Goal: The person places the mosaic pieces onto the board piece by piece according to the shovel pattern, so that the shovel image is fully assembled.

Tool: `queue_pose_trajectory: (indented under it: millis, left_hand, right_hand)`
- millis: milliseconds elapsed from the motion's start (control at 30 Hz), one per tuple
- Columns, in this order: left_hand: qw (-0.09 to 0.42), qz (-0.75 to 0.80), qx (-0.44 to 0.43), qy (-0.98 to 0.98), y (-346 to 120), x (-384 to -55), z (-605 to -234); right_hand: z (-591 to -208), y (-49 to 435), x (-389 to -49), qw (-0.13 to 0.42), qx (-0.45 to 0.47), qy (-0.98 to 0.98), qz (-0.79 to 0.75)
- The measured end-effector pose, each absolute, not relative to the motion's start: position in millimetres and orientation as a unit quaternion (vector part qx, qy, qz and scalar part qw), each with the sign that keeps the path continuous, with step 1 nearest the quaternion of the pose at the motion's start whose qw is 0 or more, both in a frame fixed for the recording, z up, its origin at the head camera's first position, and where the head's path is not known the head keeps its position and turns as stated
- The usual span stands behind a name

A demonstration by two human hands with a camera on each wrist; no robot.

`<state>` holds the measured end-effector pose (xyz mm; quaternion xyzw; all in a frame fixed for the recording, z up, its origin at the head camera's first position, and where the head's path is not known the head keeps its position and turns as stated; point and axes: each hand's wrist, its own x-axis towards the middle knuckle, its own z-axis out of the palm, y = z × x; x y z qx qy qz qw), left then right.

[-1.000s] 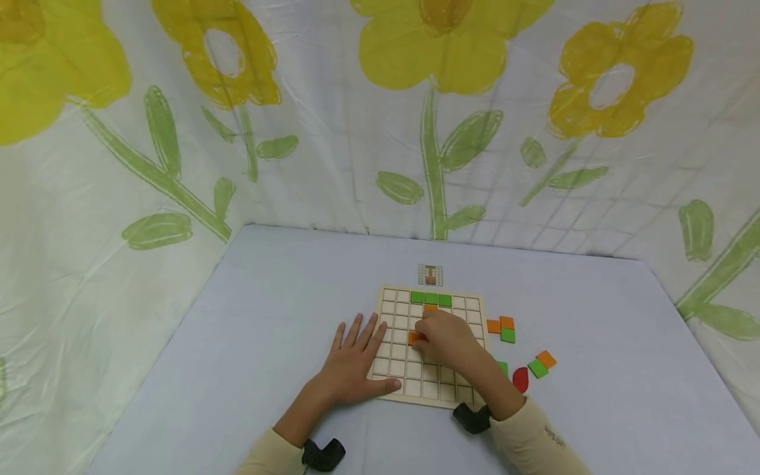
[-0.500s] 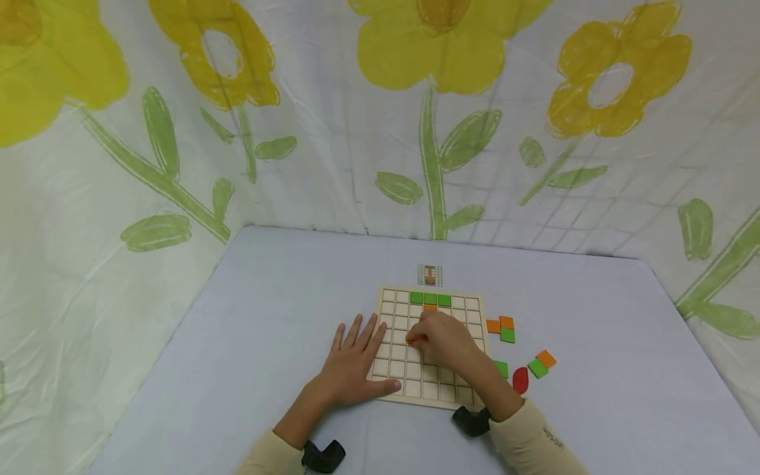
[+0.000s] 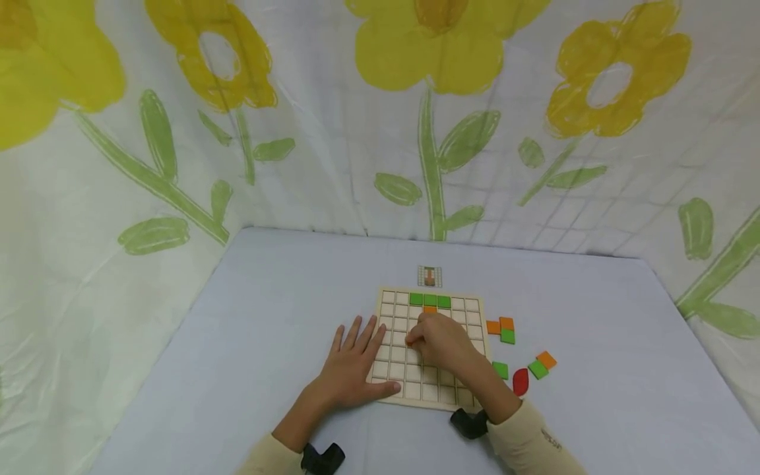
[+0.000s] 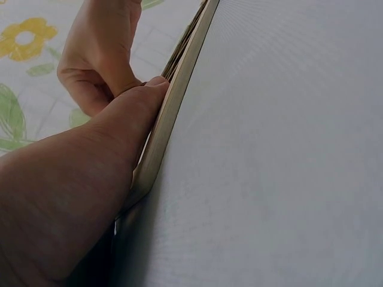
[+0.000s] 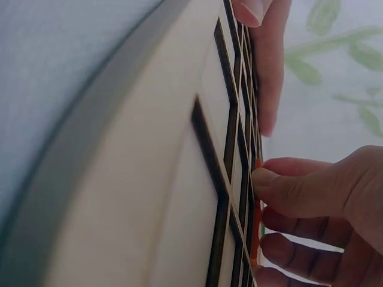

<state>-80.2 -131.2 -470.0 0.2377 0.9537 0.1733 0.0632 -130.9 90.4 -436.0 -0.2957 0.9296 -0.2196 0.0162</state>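
A wooden grid board (image 3: pixel 413 390) lies on the table with its square cells showing. My left hand (image 3: pixel 349 371) rests with spread fingers on the board's left side, thumb at the front edge. In the head view my right hand (image 3: pixel 442 340) is over the middle of the board, pinching a small orange square tile (image 3: pixel 409 342) between thumb and fingertip. The right wrist view shows this orange tile (image 5: pixel 258 164) at the thumb tip. Three green tiles (image 3: pixel 430 300) fill cells of the far row, with an orange tile (image 3: pixel 430 309) below the middle one. My right hand hides the cells beneath it.
A small pattern card (image 3: pixel 430 276) lies beyond the board. To the right are orange tiles (image 3: pixel 506 323), a green tile (image 3: pixel 507 336), another green tile (image 3: pixel 501 370), a red leaf-shaped piece (image 3: pixel 520 381) and a green-orange pair (image 3: pixel 538 369). A flowered cloth (image 3: pixel 332 152) hangs behind the table.
My right fingertips have drawn slightly left and closed around the orange tile, which lay flatter and more visible before. My left hand has stayed in place.
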Motion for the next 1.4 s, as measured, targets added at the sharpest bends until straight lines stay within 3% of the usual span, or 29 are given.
queue_pose_trajectory:
  millis: [600,767,1100,1400]
  left_hand:
    - [0.057,0.169,0.241,0.954,-131,-81,-473]
    - [0.056,0.166,0.237,0.956,-131,-81,-474]
    - [0.056,0.169,0.235,0.956,-131,-81,-478]
    - [0.060,0.169,0.232,0.956,-131,-81,-476]
  right_hand:
    - [-436,89,-126,0.001,-0.311,0.927,-0.209]
    - [-429,104,-130,0.035,-0.324,0.919,-0.219]
    - [-406,176,-152,0.056,-0.190,0.963,-0.184]
    - [-410,222,-163,0.087,-0.109,0.971,-0.196]
